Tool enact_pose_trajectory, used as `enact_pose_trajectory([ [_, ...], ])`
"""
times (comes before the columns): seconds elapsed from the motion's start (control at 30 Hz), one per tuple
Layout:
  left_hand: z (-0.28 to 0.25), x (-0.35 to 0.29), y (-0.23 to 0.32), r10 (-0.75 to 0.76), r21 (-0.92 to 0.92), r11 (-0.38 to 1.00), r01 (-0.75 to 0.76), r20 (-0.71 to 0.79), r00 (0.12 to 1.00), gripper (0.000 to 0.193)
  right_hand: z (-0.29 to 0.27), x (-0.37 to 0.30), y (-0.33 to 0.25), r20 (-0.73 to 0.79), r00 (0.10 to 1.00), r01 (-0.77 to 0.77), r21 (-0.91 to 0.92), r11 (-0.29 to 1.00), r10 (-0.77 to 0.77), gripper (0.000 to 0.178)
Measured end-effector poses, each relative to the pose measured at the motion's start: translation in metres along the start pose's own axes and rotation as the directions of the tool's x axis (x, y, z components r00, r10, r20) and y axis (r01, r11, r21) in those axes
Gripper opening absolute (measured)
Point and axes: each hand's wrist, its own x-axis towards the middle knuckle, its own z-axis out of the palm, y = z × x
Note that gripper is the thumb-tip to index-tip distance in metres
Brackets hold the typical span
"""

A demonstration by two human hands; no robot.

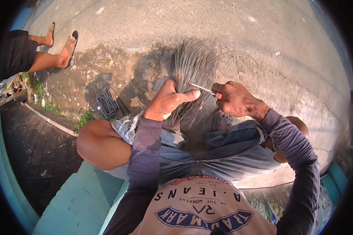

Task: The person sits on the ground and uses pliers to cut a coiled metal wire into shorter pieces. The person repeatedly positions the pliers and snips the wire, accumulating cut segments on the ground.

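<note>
- My left hand (pixel 166 102) is gripping a bundle of thin grey wires (pixel 193 64), fanning upward over the concrete ground (pixel 239 35).
- My right hand (pixel 234 100) is clenching an orange-handled cutter (pixel 204 89), its tip touching the bundle just beside my left thumb.
- A bent wire stack (pixel 106 102) is lying near my left knee.
- A bystander's sandalled feet (pixel 60 43) are standing well apart, upper left.
</note>
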Motion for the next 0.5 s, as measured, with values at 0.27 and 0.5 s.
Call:
enact_pose_trajectory([
  [0.27, -0.002, 0.002, -0.004, -0.037, 0.057, 0.998, 0.037, 0.004, 0.999, 0.026, 0.003, 0.002, 0.001, 0.015, 0.998, 0.062, -0.09, 0.994, -0.061, 0.013],
  [0.5, -0.002, 0.003, -0.002, 0.002, 0.057, 0.998, 0.003, -0.084, 0.996, 0.019, 0.007, -0.002, 0.017, -0.017, 0.999, 0.025, -0.064, 0.998, -0.027, 0.014],
])
